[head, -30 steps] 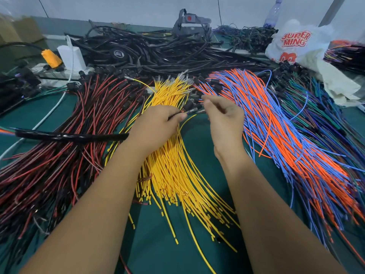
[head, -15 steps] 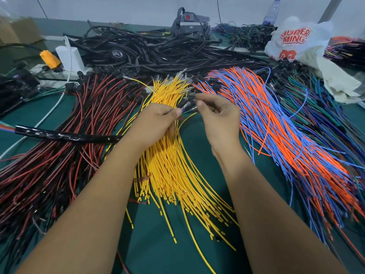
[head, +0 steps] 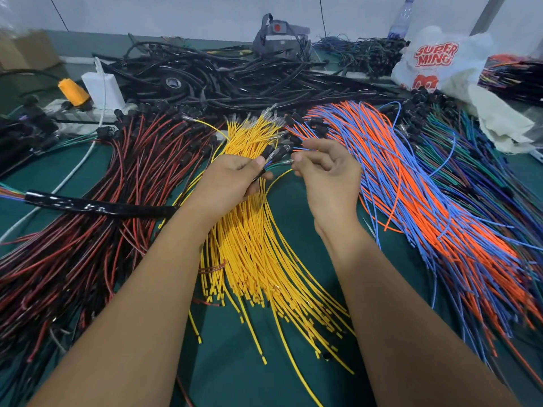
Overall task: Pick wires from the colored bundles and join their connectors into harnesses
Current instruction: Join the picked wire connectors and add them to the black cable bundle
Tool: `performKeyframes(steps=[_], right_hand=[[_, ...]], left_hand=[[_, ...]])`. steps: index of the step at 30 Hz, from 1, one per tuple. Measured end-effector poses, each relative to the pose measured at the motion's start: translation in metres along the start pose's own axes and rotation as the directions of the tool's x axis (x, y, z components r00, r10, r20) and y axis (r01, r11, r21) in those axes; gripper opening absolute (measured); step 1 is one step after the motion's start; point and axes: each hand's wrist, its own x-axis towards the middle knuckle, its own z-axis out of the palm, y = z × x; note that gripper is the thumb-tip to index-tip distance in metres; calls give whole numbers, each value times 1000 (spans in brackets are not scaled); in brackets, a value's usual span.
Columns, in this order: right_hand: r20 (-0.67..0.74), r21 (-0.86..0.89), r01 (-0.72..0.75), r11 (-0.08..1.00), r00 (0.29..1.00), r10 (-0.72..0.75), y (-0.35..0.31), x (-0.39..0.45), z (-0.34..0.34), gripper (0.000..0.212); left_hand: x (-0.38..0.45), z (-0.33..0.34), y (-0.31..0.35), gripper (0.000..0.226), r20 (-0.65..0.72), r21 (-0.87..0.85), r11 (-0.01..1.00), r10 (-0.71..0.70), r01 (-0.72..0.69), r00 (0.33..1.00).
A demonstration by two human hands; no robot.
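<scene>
Table cloth: dark green. Left bundle: red and black wires. Centre bundle: yellow. Right bundle: orange and blue mixed. Far-right bundle: green, blue, purple. Far pile of cables: black. Plastic bag: white, red lettering.

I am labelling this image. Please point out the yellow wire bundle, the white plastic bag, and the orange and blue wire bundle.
yellow wire bundle (head: 252, 259): head view, middle of the strands.
white plastic bag (head: 458, 69): head view, bare side beside the red print.
orange and blue wire bundle (head: 426, 201): head view, middle of the strands.
</scene>
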Motion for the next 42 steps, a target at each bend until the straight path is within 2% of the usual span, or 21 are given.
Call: performKeyframes(steps=[4,7,9,11,14,17,21,24,27,29,31,35,38,42], right_hand=[[15,14,13,1000,1000,-13,0,-1,0,20],[-66,107,7,994,998,0,-1,-1,3,15],[-179,192,-27,981,982,62,-2,2,0,16],[-222,279,-118,953,958,184,-3,5,-5,17],[-34,367,-316,875,935,352,-6,2,-5,20],[180,402,-441,802,897,403,-7,-5,1,26],[269,432,-491,757,871,411,-6,-3,-4,16],[319,326,-458,827,877,360,-3,-1,-7,10],[349,228,-384,895,890,294,-1,-4,-6,5],[313,214,-344,914,911,270,-1,-5,-5,8],[246,237,-310,921,936,252,-3,-3,-3,14],[104,482,-278,831,960,261,-11,12,-1,30],[106,585,-282,760,956,274,-24,23,13,29],[268,607,-440,662,897,351,-46,25,62,18]], left_hand=[[0,0,-3,39,5,32,999,30,-30,1000],[-1,0,-5,35,-11,47,998,40,-39,999],[-3,1,-7,33,-64,100,991,93,-86,994],[-6,4,-9,29,-117,222,962,190,-161,975],[-12,9,-7,19,-174,380,896,313,-229,934],[-13,11,-6,25,-217,511,816,426,-269,878],[-14,11,-7,26,-188,610,726,521,-317,833],[-12,11,-8,26,-136,653,690,513,-313,848],[-13,9,-5,27,-89,609,731,448,-307,890],[-15,3,-2,28,-46,585,748,416,-313,908],[-17,-10,1,26,-4,622,719,399,-310,917],[-19,-56,8,23,7,755,627,288,-194,958],[-19,-84,20,12,-21,671,730,191,-128,981],[-19,-122,47,15,-266,517,851,267,-97,926]])
